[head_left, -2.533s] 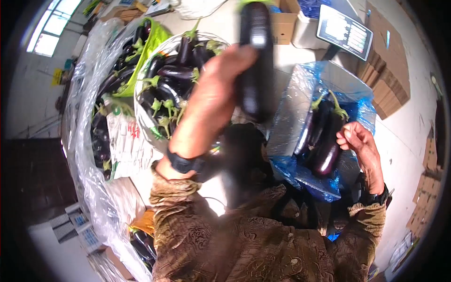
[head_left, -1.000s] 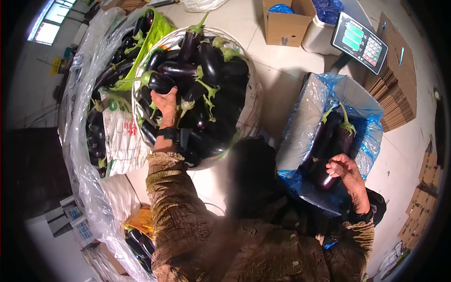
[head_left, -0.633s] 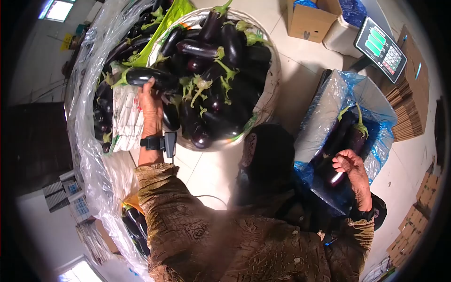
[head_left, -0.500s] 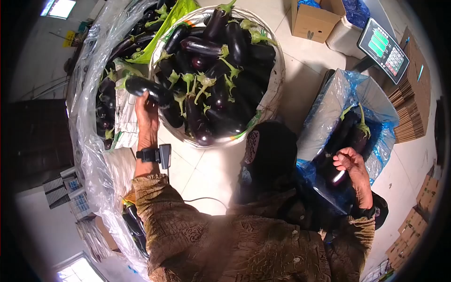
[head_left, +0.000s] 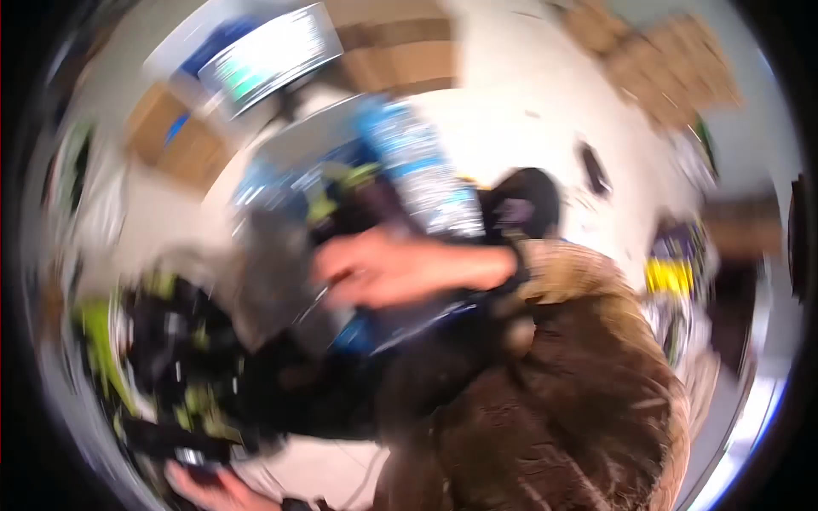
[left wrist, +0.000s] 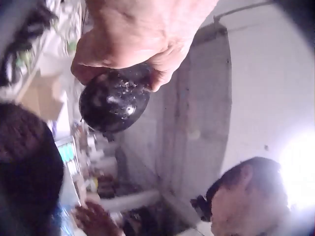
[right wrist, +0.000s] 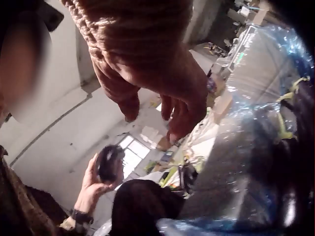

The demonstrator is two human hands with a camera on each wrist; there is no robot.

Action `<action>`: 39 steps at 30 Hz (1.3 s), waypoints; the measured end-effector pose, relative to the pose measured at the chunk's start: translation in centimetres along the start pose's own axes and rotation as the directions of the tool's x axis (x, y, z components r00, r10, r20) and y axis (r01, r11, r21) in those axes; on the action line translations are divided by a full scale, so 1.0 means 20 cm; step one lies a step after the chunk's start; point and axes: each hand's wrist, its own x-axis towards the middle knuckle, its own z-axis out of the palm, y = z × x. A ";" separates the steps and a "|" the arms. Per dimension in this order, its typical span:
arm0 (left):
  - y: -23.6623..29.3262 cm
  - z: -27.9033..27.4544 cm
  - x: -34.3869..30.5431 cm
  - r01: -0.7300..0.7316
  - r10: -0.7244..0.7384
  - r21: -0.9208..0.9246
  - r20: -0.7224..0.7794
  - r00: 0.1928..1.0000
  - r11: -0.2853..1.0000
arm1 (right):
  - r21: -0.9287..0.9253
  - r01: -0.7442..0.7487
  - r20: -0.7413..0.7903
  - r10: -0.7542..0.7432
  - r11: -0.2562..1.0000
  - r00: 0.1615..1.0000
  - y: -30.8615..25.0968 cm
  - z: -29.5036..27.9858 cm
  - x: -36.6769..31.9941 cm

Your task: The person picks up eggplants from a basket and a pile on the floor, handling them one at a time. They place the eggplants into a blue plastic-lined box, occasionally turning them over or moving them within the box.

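My left hand (head_left: 209, 490) grips a dark, glossy eggplant (left wrist: 115, 101), its rounded end showing below the fingers in the left wrist view. The same eggplant appears raised in that hand at the lower left of the right wrist view. My right hand (head_left: 366, 268) hangs over the box lined with blue plastic (head_left: 417, 162); its fingers (right wrist: 182, 123) are loosely bent and hold nothing. Inside that box lie eggplants (right wrist: 295, 147) with green stems, partly hidden by the hand in the head view. The head view is blurred.
A heap of eggplants (head_left: 175, 341) fills the basket at the left. Behind the lined box stands a scale display (head_left: 273, 64), with an open cardboard box (head_left: 183, 140) beside it. Stacked cartons (head_left: 673, 68) are at the far right.
The left hand took an eggplant from the basket and now holds it up, away from the heap. The head view has swung round to the right. The right hand stays over the lined box.
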 end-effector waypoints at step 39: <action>1.77 0.79 0.41 0.698 0.744 -0.623 0.639 0.196 0.352 | 0.313 -0.271 -0.008 -0.283 0.910 -0.959 -0.04 -0.02 -3.95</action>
